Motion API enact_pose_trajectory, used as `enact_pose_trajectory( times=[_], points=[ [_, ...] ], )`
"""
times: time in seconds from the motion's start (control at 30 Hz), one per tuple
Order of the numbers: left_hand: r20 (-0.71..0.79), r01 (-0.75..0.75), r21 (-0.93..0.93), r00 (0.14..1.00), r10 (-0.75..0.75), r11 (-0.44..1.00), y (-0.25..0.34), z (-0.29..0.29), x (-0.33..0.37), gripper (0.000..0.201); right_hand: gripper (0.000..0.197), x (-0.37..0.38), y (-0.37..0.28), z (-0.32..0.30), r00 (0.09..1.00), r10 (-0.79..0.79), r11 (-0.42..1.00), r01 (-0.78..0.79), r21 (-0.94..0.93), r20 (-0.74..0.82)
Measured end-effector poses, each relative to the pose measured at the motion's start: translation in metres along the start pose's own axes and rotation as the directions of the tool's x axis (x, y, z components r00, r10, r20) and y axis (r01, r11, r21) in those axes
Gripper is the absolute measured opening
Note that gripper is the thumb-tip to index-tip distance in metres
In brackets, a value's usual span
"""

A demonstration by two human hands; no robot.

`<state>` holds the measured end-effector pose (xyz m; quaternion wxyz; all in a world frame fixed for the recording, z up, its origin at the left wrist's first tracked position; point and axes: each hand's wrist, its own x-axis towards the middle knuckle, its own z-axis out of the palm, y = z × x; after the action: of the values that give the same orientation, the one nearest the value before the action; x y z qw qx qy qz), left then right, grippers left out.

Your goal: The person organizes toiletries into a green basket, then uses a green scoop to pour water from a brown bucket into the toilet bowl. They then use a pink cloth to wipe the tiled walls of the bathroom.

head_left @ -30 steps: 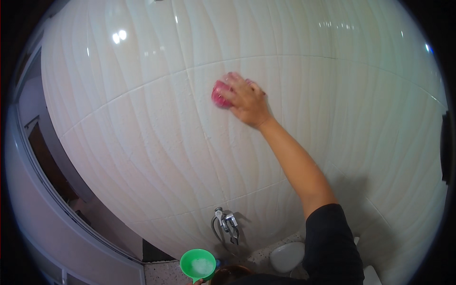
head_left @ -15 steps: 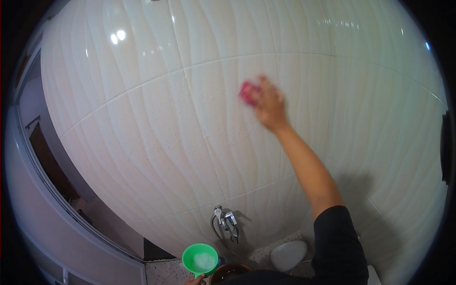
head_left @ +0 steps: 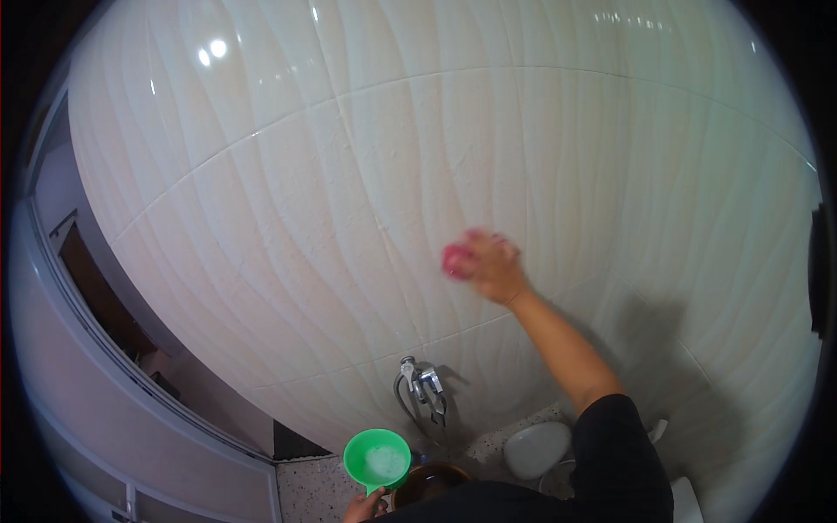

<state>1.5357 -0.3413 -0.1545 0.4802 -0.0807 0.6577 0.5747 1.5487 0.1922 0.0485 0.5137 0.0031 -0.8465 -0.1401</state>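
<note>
My right hand [head_left: 499,268] clamps a pink pad [head_left: 456,261], blurred, half finger-covered, at the tiled wall [head_left: 288,200], above its lower edge. My left hand [head_left: 366,507], cut off, grips the green dipper [head_left: 356,455]; my shirt [head_left: 621,453] part-hides a brown bucket [head_left: 411,490].

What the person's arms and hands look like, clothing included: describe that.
The right arm has a black short sleeve ending near the elbow and shows no watch. The right hand is ungloved, and so is the left hand, cut by the frame.
</note>
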Motion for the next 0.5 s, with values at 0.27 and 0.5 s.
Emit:
enact_pose_trajectory(
  times=[0.27, 0.5],
  points=[
    [-0.132, 0.0, 0.021, 0.991, 0.003, 1.0, 0.025, 0.038, -0.049, 0.029, 0.06, 0.032, 0.038, 0.019, 0.576, 0.62, 0.709, -0.703, 0.065, -0.533],
    [-0.094, -0.024, -0.09, 0.995, 0.015, 0.996, 0.034, 0.045, -0.051, 0.023, 0.059, -0.103, -0.067, 0.059, 0.975, 0.066, 0.994, -0.084, 0.076, 0.211]
  ],
)
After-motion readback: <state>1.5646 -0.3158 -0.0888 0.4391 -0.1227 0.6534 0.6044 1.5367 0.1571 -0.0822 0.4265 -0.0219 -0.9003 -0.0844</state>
